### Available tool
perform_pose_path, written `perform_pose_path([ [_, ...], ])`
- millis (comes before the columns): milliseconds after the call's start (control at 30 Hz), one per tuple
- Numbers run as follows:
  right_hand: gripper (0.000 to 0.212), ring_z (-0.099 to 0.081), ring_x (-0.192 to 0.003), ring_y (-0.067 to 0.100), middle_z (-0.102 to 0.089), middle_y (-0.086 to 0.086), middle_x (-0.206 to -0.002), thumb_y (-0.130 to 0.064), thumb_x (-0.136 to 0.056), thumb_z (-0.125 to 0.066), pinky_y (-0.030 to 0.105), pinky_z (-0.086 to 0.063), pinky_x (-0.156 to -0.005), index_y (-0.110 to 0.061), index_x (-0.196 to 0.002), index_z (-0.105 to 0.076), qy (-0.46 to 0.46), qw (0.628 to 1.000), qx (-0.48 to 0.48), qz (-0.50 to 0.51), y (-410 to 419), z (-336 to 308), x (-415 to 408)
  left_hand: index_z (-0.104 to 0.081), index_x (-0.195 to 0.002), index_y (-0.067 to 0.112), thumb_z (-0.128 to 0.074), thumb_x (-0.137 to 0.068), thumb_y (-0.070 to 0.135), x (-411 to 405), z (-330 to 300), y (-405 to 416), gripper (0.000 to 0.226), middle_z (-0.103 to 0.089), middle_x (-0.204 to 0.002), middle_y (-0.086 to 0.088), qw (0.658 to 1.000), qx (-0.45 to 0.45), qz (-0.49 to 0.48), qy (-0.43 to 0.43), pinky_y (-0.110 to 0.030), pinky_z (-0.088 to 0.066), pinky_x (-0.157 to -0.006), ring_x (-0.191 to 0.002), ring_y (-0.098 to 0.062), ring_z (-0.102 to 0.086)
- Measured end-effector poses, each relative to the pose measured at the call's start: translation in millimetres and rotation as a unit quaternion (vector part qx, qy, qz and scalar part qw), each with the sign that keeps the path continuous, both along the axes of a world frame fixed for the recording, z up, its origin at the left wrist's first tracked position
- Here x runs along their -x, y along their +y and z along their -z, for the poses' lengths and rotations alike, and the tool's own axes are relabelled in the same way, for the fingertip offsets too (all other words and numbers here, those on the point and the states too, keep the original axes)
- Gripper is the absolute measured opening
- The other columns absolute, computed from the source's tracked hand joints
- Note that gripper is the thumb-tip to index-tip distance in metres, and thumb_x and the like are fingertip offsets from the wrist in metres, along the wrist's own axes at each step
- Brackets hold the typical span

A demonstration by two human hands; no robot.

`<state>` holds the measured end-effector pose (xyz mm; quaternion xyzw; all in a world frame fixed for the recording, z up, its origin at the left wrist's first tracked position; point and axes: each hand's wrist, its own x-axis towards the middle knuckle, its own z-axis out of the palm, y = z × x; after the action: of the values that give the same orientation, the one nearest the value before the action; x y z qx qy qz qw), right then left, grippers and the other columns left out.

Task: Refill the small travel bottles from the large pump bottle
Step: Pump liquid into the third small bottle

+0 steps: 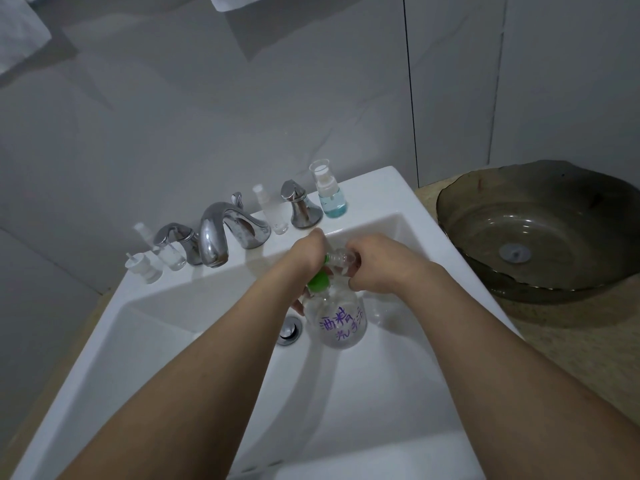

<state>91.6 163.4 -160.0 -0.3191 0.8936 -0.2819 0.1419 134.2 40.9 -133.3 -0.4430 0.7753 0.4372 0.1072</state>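
Over the white sink basin [194, 341] stands a large clear pump bottle [341, 320] with purple handwriting and a green pump head [318, 281]. My left hand [306, 252] grips the pump top, its fingers reaching down round the bottle's neck. My right hand [375, 263] holds a small clear travel bottle [343, 259] tilted at the green nozzle. On the sink ledge stand a small bottle with blue liquid [333, 199], a frosted small bottle [275, 213], a clear small bottle [169, 251] and a loose white pump cap [145, 266].
A chrome faucet [221, 233] with two handles [180, 237] [301, 206] sits at the back of the sink. The drain plug [289, 329] lies beside the large bottle. A dark glass bowl basin [540, 233] stands on the counter at the right. Grey tiled wall behind.
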Motion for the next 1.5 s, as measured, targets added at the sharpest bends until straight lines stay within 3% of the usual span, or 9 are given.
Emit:
perform_pose_path([
  [400,0.017,-0.061,-0.075,0.018,-0.064,-0.001,-0.081,-0.015,-0.072,-0.068,0.028,-0.049,-0.065,-0.022,-0.071,-0.052,-0.005,0.999,0.030,0.011,0.7,-4.5,-2.5,-0.065,-0.102,0.010,-0.015,-0.087,0.075,1.7,-10.3,-11.9,0.083,-0.067,-0.106,-0.015,0.999,0.010,0.046,-0.019,-0.059,-0.048,-0.087,-0.099,-0.040,-0.061],
  [633,0.021,-0.059,-0.075,0.018,-0.059,-0.004,-0.078,-0.014,-0.073,-0.068,0.027,-0.043,-0.061,-0.023,-0.070,-0.049,0.006,1.000,0.029,0.005,2.0,-7.2,-3.8,-0.062,-0.104,0.010,-0.015,-0.093,0.063,2.7,-9.9,-1.9,0.072,-0.067,-0.104,-0.014,0.999,0.011,0.038,-0.017,-0.058,-0.047,-0.085,-0.098,-0.041,-0.061],
  [800,0.020,-0.060,-0.077,0.019,-0.061,-0.003,-0.082,-0.016,-0.072,-0.067,0.027,-0.045,-0.063,-0.025,-0.071,-0.050,0.013,1.000,0.002,0.001,0.1,-3.3,-3.1,-0.065,-0.102,0.008,-0.028,-0.087,0.047,1.2,-5.4,2.0,0.056,-0.069,-0.101,-0.015,1.000,0.009,0.025,-0.012,-0.056,-0.048,-0.083,-0.089,-0.037,-0.062],
  [1000,0.017,-0.061,-0.077,0.020,-0.062,-0.002,-0.082,-0.016,-0.071,-0.066,0.031,-0.052,-0.068,-0.023,-0.072,-0.051,0.011,1.000,0.006,0.001,-1.2,-2.5,-2.1,-0.063,-0.097,0.009,-0.025,-0.088,0.050,-1.9,-5.8,2.3,0.057,-0.067,-0.093,-0.015,1.000,0.005,0.029,-0.002,-0.053,-0.048,-0.085,-0.084,-0.035,-0.061],
  [1233,0.017,-0.061,-0.075,0.018,-0.063,-0.002,-0.080,-0.015,-0.070,-0.068,0.027,-0.047,-0.063,-0.022,-0.072,-0.053,0.002,1.000,0.026,0.003,-0.1,-2.1,-1.1,-0.066,-0.096,0.014,-0.014,-0.090,0.074,-4.8,-13.3,-9.3,0.080,-0.069,-0.102,-0.011,0.999,-0.021,0.049,-0.001,-0.063,-0.043,-0.091,-0.099,-0.038,-0.061],
  [1500,0.018,-0.060,-0.074,0.018,-0.062,-0.004,-0.077,-0.015,-0.070,-0.068,0.027,-0.048,-0.063,-0.021,-0.069,-0.051,0.002,0.999,0.036,0.008,-0.3,-0.9,0.7,-0.066,-0.096,0.011,-0.015,-0.091,0.067,-3.0,-10.4,-7.2,0.076,-0.068,-0.103,-0.013,0.998,0.001,0.057,-0.007,-0.062,-0.045,-0.089,-0.099,-0.039,-0.060],
])
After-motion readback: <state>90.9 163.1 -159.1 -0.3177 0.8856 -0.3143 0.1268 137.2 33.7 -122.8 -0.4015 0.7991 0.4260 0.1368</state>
